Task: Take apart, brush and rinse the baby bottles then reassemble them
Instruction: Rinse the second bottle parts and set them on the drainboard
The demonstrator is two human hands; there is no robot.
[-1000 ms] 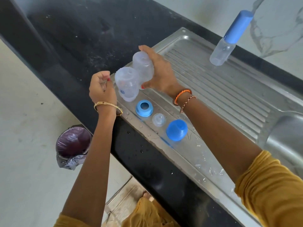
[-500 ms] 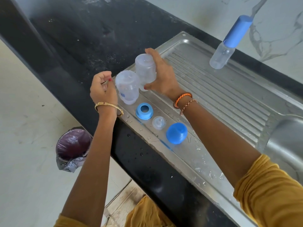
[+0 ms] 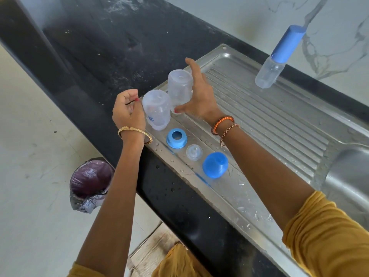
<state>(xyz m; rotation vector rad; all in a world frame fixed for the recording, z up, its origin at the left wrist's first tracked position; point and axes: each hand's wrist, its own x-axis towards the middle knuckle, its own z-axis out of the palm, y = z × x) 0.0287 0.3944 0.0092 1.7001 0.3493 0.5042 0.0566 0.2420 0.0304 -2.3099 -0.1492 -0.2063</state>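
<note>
Two clear bottle bodies stand upside down at the left end of the steel drainboard: a front bottle body and a rear bottle body. My right hand is spread beside the rear one, fingers straight, thumb near its base. Just left of the front body, my left hand hovers with curled fingers and nothing visibly in it. Along the drainboard's front edge lie a blue screw ring, a clear nipple and a blue cap.
An assembled bottle with a tall blue cap stands at the back of the drainboard by the marble wall. The sink basin is at the right. Black counter extends left. A lined bin sits on the floor below.
My right hand gripped the rear bottle body before; now its fingers have straightened and the bottle stands inverted on the drainboard. My left hand has barely moved.
</note>
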